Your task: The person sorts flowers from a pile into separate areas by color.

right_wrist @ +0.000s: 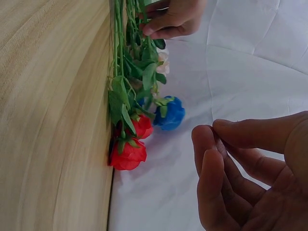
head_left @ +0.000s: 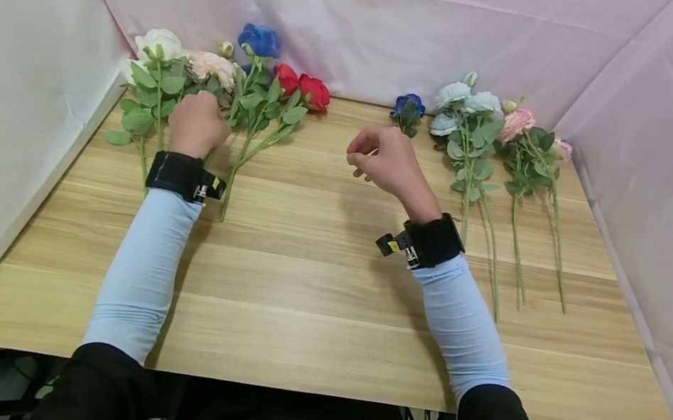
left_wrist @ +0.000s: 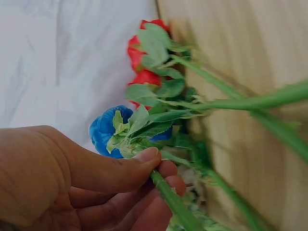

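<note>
At the back left of the table, my left hand point(head_left: 198, 124) pinches the green stem of a blue rose point(head_left: 260, 40) between thumb and fingers; the left wrist view shows the thumb on the stem point(left_wrist: 172, 199) just below the leaves. The blue bloom stands a little above the other flowers. Red roses point(head_left: 314, 93) lie to its right, with pale pink and white flowers point(head_left: 162, 45) to its left. My right hand point(head_left: 390, 160) hovers over the middle of the table, fingers loosely bent and holding nothing. Thumb and forefinger nearly meet in the right wrist view.
A small blue rose point(head_left: 409, 107) lies at the back edge beyond my right hand. Light blue flowers point(head_left: 481, 102) and pink flowers point(head_left: 517, 124) lie further right, their long stems pointing toward me. White cloth point(head_left: 363, 20) walls the wooden table point(head_left: 314, 278) at back and sides.
</note>
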`<act>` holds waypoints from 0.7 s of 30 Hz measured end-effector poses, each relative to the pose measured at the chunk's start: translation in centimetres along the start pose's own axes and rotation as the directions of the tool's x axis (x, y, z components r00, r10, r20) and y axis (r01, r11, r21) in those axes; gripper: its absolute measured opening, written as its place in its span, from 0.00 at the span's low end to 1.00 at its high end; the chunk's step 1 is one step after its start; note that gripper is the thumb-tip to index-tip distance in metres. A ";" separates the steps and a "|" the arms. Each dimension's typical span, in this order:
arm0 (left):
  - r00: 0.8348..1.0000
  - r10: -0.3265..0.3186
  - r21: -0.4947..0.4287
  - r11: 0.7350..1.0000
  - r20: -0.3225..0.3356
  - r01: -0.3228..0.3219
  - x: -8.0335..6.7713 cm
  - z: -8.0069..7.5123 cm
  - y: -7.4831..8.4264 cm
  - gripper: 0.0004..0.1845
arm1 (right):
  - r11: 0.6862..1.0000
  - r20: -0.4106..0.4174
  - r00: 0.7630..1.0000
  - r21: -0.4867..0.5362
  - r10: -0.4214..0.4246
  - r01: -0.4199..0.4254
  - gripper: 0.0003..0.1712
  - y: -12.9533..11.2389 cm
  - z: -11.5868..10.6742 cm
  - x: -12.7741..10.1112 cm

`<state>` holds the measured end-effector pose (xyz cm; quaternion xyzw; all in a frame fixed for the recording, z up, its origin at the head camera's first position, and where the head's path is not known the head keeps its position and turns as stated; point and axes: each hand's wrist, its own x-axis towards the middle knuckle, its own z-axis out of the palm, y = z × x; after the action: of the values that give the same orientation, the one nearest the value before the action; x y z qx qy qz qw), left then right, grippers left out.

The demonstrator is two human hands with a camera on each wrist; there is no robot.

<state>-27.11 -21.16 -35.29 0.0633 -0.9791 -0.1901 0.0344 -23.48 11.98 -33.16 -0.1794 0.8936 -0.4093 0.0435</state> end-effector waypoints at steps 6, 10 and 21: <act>0.992 0.056 -0.034 0.998 -0.112 -0.060 -1.0 -1.8 1.1 0.20 | 1.000 0.006 1.000 0.002 0.011 -0.011 0.05 0.1 0.0 0.0; 0.984 0.076 -0.054 0.995 -0.164 -0.085 -1.7 -3.1 1.7 0.19 | 1.000 0.011 1.000 0.004 0.021 -0.021 0.05 0.0 0.0 0.0; 0.974 0.189 -0.104 0.974 -0.127 -0.203 -2.5 -2.9 3.8 0.22 | 0.999 0.013 0.999 0.012 0.042 -0.042 0.06 0.0 -0.1 0.1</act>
<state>-24.81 -18.43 -31.32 -0.0250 -0.9642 -0.2385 0.1135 -23.57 12.01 -33.10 -0.1629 0.8943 -0.4126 0.0591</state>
